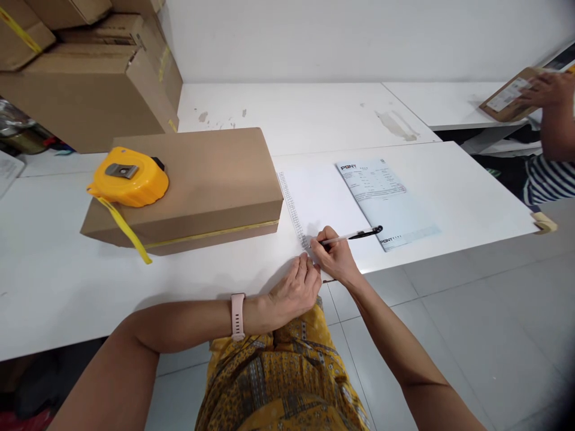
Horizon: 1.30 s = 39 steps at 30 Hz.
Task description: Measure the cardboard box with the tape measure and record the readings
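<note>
My right hand [336, 257] is closed round a pen [354, 236] with a black cap end, its tip down on a white sheet of paper [321, 200] near the table's front edge. My left hand [294, 290], a pink watch on its wrist, rests beside it with curled fingertips pressing the sheet's near corner. A light blue printed form [386, 200] lies just right of the sheet. To the left a flat brown cardboard box [211, 179] lies on the white table [54, 269], with a yellow tape measure [129, 178] on top, its yellow tape hanging over the box's front.
Stacked cardboard boxes [85, 72] fill the back left corner. At the far right another person's hand [550, 90] holds a small brown parcel [507, 96] over a second white table [440, 102]. Pale floor tiles [471, 335] lie below the table edge.
</note>
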### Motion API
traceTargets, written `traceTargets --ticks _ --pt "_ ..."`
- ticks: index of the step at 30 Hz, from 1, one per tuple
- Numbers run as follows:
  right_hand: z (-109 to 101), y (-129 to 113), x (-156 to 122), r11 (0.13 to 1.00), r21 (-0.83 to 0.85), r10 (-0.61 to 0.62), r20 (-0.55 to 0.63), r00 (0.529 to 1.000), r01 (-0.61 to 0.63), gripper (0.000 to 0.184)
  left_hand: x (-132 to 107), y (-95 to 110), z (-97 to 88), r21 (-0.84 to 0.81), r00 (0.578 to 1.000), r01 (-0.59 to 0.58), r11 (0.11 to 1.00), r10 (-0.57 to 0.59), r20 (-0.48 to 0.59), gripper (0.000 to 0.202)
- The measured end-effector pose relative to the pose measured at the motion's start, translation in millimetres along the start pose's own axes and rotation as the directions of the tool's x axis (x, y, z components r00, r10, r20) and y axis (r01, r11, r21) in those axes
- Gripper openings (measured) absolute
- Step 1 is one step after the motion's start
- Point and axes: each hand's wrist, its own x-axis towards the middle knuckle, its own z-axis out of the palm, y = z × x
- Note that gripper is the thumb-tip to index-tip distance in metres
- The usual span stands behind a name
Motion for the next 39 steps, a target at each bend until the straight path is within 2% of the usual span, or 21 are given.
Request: traceTargets --ticks 17,39 --pt "-0.5 -4.4 0.2 0.999 -0.045 0.005 -0.006 1.0 -0.006 0.023 1.5 -2.0 -4.1 -0.012 1.0 -0.008 1.0 0.008 0.019 0.037" --pt "-1.1 -5.5 0.0 0.999 -0.017 0.031 0.007 0.999 -0.031 0.022 -0.3 -1.9 -3.7 0.008 1.0 -0.011 1.0 0.011 0.017 0.039"
